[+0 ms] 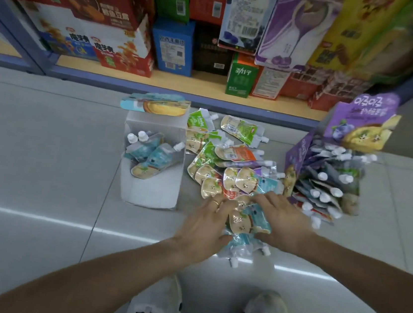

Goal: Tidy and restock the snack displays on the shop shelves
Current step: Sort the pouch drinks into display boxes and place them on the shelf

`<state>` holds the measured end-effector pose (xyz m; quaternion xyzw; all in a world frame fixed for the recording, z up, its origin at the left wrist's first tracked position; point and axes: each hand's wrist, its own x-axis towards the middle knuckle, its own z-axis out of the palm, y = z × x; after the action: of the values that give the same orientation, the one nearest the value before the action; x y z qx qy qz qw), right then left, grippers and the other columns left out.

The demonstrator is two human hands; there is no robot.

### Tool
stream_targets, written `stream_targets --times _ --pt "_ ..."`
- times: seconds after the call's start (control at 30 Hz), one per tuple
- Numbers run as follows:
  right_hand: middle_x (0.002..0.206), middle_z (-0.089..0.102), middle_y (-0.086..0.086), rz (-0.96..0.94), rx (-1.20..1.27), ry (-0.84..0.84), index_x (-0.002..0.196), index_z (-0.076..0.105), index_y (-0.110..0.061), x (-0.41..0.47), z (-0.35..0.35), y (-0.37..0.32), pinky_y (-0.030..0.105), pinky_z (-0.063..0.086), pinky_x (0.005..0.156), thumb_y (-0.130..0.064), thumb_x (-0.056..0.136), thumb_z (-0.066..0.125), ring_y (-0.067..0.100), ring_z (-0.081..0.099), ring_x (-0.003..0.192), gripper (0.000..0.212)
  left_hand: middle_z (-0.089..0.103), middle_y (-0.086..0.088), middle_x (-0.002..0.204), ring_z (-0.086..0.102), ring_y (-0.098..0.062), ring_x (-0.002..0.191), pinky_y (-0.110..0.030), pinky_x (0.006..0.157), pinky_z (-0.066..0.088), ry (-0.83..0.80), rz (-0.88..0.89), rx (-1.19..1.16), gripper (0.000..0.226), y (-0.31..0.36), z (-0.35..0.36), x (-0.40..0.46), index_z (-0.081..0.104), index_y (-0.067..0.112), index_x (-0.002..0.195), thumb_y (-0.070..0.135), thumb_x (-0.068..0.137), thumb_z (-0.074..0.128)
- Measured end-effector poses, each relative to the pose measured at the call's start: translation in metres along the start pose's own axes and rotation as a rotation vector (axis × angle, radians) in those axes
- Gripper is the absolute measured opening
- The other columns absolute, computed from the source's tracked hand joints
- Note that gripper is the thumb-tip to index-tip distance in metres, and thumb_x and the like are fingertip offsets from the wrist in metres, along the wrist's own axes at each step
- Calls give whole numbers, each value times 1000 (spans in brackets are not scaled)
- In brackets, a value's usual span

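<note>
Hands (244,220) gripping blue pouches (246,223) from loose pile (225,164) lying on grey tiled floor (43,162); white box (149,191) sitting left, purple box (302,152) right, shelf (183,80) standing behind.

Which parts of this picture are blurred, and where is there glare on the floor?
Head view: the purple box at right and the upper shelf boxes are smeared by motion blur; both hands, left hand and right hand, are slightly soft; a bright glare band crosses the tiled floor; the wide lens bends the shelf edge.
</note>
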<state>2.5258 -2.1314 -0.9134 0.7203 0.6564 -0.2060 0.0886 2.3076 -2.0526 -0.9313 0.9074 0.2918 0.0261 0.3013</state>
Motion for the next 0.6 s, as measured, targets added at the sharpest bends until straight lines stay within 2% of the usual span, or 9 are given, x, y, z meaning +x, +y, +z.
stream_targets --times 0.07,0.13,0.17,0.23,0.3,0.4,0.47,0.53,0.6 --pt "131 48 4 6 -77 27 142 43 -21 -2 9 1 37 49 92 -43 72 85 27 49 120 84 34 -10 158 35 -30 142 -38 118 36 -68 8 77 86 -1 11 8 29 17 158 14 85 76" --pt "128 48 6 44 -94 60 137 47 -19 -3 13 2 36 49 89 -42 72 85 28 50 119 79 31 -10 160 31 -30 143 -36 120 32 -107 72 209 91 -6 15 14 20 17 161 6 86 70" --pt "128 48 6 70 -90 75 135 48 -18 -3 12 3 36 48 89 -45 74 83 28 49 119 75 32 -10 159 31 -30 142 -36 119 32 -122 86 263 90 -8 14 16 18 17 162 8 88 69" --pt "128 50 3 127 -105 23 133 49 -21 -5 9 3 35 47 93 -53 80 75 25 50 120 67 35 -9 152 35 -29 137 -35 112 34 -143 98 350 91 -10 11 18 16 20 162 26 91 72" --pt "125 54 0 180 -37 -64 129 52 -24 -9 10 4 35 48 92 -61 78 72 23 54 118 66 38 -9 147 36 -27 134 -37 106 40 -188 60 367 98 -11 7 19 17 27 159 54 85 75" --pt "126 59 -1 272 305 -163 127 56 -28 -16 17 4 32 49 92 -72 66 75 19 56 112 77 40 -8 145 37 -26 133 -39 105 42 -193 24 298 97 -11 3 24 23 29 156 67 80 72" --pt "129 50 0 283 409 -167 130 54 -27 -21 21 1 30 47 98 -73 64 77 18 50 114 84 39 -9 144 39 -27 131 -41 105 45 -130 56 243 94 -8 6 31 28 27 153 65 81 74" --pt "134 37 2 274 384 -139 134 50 -23 -26 28 -3 30 42 105 -68 69 78 19 42 123 84 37 -11 145 41 -30 129 -45 104 48 -83 114 215 96 -5 13 39 29 23 154 55 80 80" --pt "138 30 3 278 371 -105 136 49 -21 -30 35 -8 31 40 109 -64 73 77 22 34 129 82 33 -14 155 39 -33 136 -45 113 42 -112 168 229 104 -3 18 46 20 21 161 43 81 84"
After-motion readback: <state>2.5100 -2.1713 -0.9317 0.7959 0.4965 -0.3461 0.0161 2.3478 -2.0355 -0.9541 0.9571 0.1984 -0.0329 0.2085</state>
